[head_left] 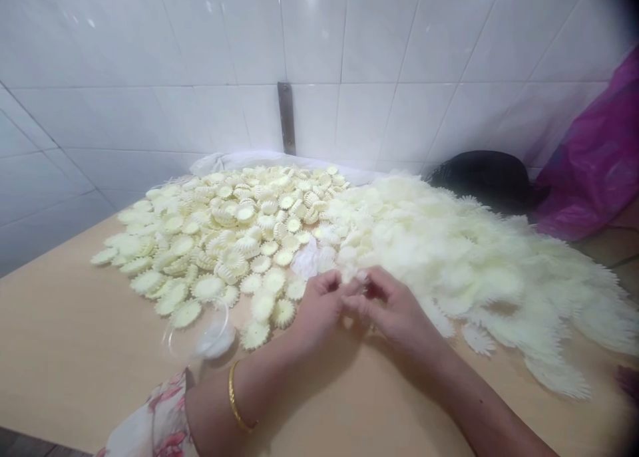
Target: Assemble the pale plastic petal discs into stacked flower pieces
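Note:
Over the middle of the table, my left hand (317, 307) and my right hand (399, 307) meet with bent fingers. Both pinch a small pale piece (362, 277), blurred and mostly covered by the fingers, so its exact kind cannot be made out. Left of them spreads a heap of small pale-yellow discs with scalloped, folded edges (244, 214). On the right lies a pile of thin, flat, pale-yellow pieces with toothed rims (479, 271). A crumpled white scrap (306, 259) is just beyond my left hand.
A white bundle with a loose clear strand (215, 340) rests left of my left forearm. A white tiled wall (224, 51) with a dark metal strip (286, 118) bounds the wooden table (64, 350). A black rounded object (482, 177) and magenta plastic (589, 157) stand back right.

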{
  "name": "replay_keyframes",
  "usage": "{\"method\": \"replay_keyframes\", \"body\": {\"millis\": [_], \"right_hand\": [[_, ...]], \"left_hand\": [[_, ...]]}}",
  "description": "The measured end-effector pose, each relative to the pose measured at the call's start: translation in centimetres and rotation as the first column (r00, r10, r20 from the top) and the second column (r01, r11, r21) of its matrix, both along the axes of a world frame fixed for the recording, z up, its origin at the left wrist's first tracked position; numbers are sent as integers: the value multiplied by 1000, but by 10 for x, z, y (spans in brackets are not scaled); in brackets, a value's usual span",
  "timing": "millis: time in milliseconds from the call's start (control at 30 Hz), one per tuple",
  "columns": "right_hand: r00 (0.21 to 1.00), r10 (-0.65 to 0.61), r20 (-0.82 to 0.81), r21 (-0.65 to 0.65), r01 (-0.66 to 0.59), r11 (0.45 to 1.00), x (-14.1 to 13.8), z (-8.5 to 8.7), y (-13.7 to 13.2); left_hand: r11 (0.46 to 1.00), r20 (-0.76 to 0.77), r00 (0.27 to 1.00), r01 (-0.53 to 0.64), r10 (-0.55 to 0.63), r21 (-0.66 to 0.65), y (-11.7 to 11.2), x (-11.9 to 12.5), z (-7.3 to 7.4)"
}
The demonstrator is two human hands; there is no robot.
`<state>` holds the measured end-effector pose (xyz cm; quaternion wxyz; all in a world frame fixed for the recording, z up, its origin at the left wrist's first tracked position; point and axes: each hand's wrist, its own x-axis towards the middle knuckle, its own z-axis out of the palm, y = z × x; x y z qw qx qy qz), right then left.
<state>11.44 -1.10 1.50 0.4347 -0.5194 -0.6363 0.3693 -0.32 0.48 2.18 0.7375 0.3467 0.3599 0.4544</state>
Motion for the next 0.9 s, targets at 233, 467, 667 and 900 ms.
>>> {"method": "replay_keyframes", "body": {"millis": [233, 467, 667, 900], "right_hand": [[981, -91, -168, -60, 82, 995, 8, 0, 4], [943, -330, 43, 158, 320, 934, 3, -2, 4], [763, -640, 89, 216, 612, 760, 32, 5, 11], [728, -631, 269, 411, 506, 758, 45, -1, 15]], "left_hand": [[982, -132, 985, 128, -111, 136, 4, -4, -12], [940, -297, 953, 155, -61, 305, 4, -8, -18], [925, -339, 940, 104, 28, 366, -3, -7, -10], [965, -276, 948, 207, -158, 158, -2, -2, -17]]}}
